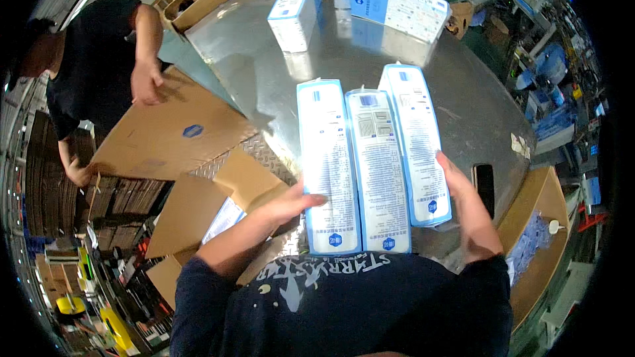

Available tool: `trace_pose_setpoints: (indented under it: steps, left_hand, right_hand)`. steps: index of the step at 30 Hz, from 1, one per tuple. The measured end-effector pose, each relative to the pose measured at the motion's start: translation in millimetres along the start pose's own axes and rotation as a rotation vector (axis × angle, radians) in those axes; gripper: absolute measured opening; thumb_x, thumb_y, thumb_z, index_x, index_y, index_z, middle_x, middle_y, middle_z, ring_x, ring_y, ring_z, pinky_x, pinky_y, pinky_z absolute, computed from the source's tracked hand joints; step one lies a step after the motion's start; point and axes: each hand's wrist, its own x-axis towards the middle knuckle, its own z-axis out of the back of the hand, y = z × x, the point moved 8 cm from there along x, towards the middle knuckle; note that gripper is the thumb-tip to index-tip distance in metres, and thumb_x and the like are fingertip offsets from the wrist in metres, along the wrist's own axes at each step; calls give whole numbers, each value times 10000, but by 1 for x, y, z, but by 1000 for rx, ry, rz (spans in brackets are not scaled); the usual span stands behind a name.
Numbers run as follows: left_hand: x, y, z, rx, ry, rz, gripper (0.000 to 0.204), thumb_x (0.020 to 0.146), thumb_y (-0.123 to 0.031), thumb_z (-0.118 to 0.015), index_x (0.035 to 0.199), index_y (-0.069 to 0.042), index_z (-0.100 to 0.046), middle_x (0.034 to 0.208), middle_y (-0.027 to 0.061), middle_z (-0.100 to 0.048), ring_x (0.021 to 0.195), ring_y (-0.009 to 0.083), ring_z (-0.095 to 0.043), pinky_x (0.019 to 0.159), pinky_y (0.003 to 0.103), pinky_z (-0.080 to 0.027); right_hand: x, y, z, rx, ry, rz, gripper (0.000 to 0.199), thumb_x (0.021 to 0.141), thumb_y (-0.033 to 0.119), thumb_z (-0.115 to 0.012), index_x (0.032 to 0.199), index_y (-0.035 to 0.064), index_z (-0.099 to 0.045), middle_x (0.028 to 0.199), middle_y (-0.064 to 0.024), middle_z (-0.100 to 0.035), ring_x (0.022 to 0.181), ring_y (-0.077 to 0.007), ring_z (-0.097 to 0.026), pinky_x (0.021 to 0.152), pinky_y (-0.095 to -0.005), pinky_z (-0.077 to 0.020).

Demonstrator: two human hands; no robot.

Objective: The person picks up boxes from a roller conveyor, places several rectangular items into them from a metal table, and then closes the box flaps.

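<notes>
Three slim white cartons with blue edges stand side by side in front of me: a left carton (327,165), a middle carton (380,178) and a right carton (418,145). The right one sits slightly farther away and leans at an angle to the others. My left hand (291,205) presses on the left carton's outer side, its thumb lying over the printed face. On the opposite side, my right hand (460,182) grips the right carton's outer edge, with most of its fingers hidden. Between them my two hands clasp the row.
On the metal table (238,46), an upright carton (293,10) and a group of cartons (397,6) stand at the far side. A phone (483,188) lies at right, near an open box (546,238) of plastic pieces. At left, a person handles folded cardboard (172,132) beside an open box (185,215).
</notes>
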Motion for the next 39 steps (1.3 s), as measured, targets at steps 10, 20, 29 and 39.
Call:
trace_pose_setpoints:
  steps: [10,20,29,39]
  left_hand:
    - [-138,-153,51,410,-400,-313,885,608,-286,-762,1294,-16,-273,1202,176,-447,1102,267,-455,912,399,-405]
    - [-412,-24,170,280,-693,-132,596,657,-274,-706,1160,-5,-533,1045,121,-619,974,266,-588,859,371,-464]
    - [-406,159,192,1331,-964,496,520,893,-435,-368,1345,-181,-340,1435,140,-221,1323,342,-191,1026,584,-139]
    - [-467,163,191,1189,-1140,421,690,774,-396,-611,1342,-114,-338,1404,172,-272,1325,342,-179,1039,524,-150]
  right_hand:
    - [-36,65,-103,78,366,468,695,791,441,-554,1280,-16,-368,1153,-193,-517,1051,-263,-525,889,-396,-441]
    - [-164,8,-354,-786,1297,696,274,832,218,-594,1033,33,-617,1014,-111,-626,866,-233,-609,760,-325,-478]
    - [-71,-112,-436,-783,1042,-117,472,869,275,-559,1261,45,-433,924,-84,-630,813,-115,-578,725,-263,-469]
    - [-115,-37,-444,-1168,714,310,582,794,286,-612,1271,14,-421,1225,-239,-480,1048,-318,-536,865,-359,-437]
